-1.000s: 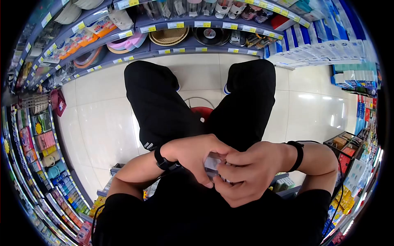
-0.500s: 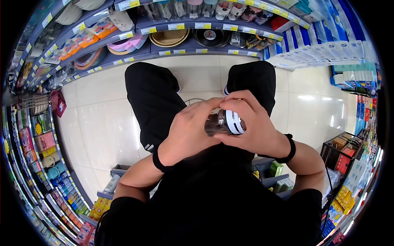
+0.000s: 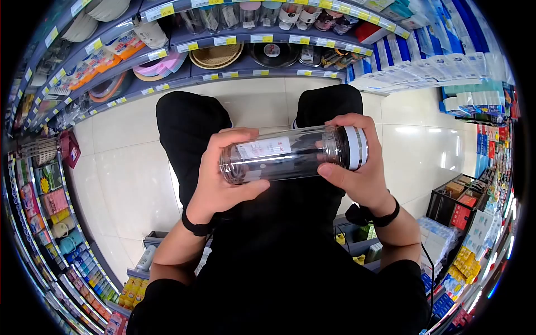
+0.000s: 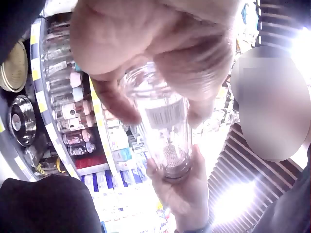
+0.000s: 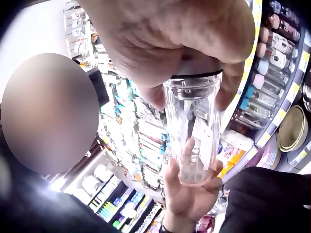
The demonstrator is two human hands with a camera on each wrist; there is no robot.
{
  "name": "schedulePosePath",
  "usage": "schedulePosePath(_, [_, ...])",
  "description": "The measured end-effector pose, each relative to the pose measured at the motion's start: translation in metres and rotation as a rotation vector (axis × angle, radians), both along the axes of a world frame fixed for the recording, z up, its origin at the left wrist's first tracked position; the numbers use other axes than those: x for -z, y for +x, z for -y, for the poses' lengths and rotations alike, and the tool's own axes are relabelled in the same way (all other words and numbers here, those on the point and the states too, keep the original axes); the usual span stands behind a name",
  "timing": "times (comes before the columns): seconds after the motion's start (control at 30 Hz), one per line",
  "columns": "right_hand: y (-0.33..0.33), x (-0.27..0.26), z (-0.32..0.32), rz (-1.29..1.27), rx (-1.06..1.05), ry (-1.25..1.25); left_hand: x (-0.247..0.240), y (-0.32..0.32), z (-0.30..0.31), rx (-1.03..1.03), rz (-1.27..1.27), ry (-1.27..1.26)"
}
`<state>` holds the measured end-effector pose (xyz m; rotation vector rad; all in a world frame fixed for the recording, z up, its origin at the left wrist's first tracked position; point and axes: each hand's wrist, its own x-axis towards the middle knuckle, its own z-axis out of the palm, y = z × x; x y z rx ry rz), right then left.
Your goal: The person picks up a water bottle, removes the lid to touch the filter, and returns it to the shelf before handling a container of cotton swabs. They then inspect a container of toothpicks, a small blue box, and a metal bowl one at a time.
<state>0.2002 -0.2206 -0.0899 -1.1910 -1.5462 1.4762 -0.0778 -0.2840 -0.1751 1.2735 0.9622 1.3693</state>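
A clear water bottle [image 3: 279, 159] lies sideways between my hands, over my lap. My left hand [image 3: 215, 176] grips its base end, the thumb along the near side. Around the other end, my right hand [image 3: 363, 181] holds the bottle by its white and silver banded lid [image 3: 355, 147] and neck. A white printed label [image 3: 263, 147] shows on the bottle's side. In the left wrist view a barcode sticker [image 4: 165, 115] and a perforated strainer [image 4: 171, 155] near the lid end appear through the clear wall.
Ahead stands a shelf with bottles [image 3: 248, 15], woven baskets [image 3: 216, 56] and a round metal tray [image 3: 272, 53]. Blue and white packages [image 3: 441, 67] fill the right side. More stocked shelves [image 3: 67, 234] run along the left, and a dark crate [image 3: 455, 198] stands at the right.
The bottle, mostly covered by both hands before, now lies lengthwise across the view. My hands have moved apart, the left toward its base and the right to the lid end. The head view shifted slightly.
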Motion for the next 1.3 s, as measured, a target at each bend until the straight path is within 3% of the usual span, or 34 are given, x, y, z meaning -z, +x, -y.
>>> schedulePosePath(0.1, [0.002, 0.007, 0.003, 0.01, 0.028, 0.078, -0.007, 0.003, 0.004, 0.038, 0.159, -0.15])
schedulePosePath(0.17, [0.009, 0.015, -0.001, 0.079, -0.026, 0.441, -0.005, 0.003, 0.005, 0.07, 0.184, -0.194])
schedulePosePath(0.2, [0.01, 0.016, -0.002, 0.077, -0.028, 0.443, -0.005, 0.002, 0.006, 0.101, 0.205, -0.236])
schedulePosePath(0.27, [0.012, 0.014, -0.004, 0.069, -0.108, 0.694, -0.008, 0.0, 0.008, 0.138, 0.244, -0.344])
schedulePosePath(0.37, [0.015, 0.006, -0.005, 0.163, -0.22, 0.863, -0.008, -0.005, 0.008, 0.261, 0.357, -0.515])
schedulePosePath(0.57, [0.009, 0.0, -0.008, 0.103, -0.383, 1.036, -0.009, -0.007, 0.012, 0.419, 0.583, -0.862])
schedulePosePath(0.7, [0.003, 0.002, -0.013, -0.019, -0.506, 1.332, 0.004, -0.014, 0.014, 0.611, 0.661, -0.986])
schedulePosePath(0.77, [0.001, -0.003, -0.018, 0.038, -0.556, 1.445, -0.001, -0.007, 0.017, 0.575, 0.684, -1.007])
schedulePosePath(0.83, [0.008, -0.002, -0.023, 0.12, -0.531, 1.306, -0.003, -0.003, 0.021, 0.415, 0.661, -0.827])
schedulePosePath(0.9, [0.014, 0.003, -0.025, 0.103, -0.473, 1.085, 0.002, -0.002, 0.021, 0.413, 0.681, -0.729])
schedulePosePath(0.93, [0.014, 0.003, -0.025, 0.102, -0.478, 1.087, 0.004, -0.001, 0.021, 0.321, 0.552, -0.593])
schedulePosePath(0.97, [0.015, 0.004, -0.023, 0.138, -0.397, 0.947, 0.005, 0.0, 0.022, 0.227, 0.421, -0.46])
schedulePosePath(1.03, [0.013, 0.009, -0.022, 0.144, -0.271, 0.697, 0.0, 0.001, 0.022, 0.152, 0.335, -0.44])
schedulePosePath(1.1, [0.018, 0.002, -0.019, 0.212, -0.264, 0.219, -0.004, 0.005, 0.016, 0.018, 0.194, -0.137])
schedulePosePath(1.3, [0.013, -0.024, -0.02, -0.017, -0.359, -0.157, 0.0, -0.015, 0.009, 0.032, 0.171, -0.132])
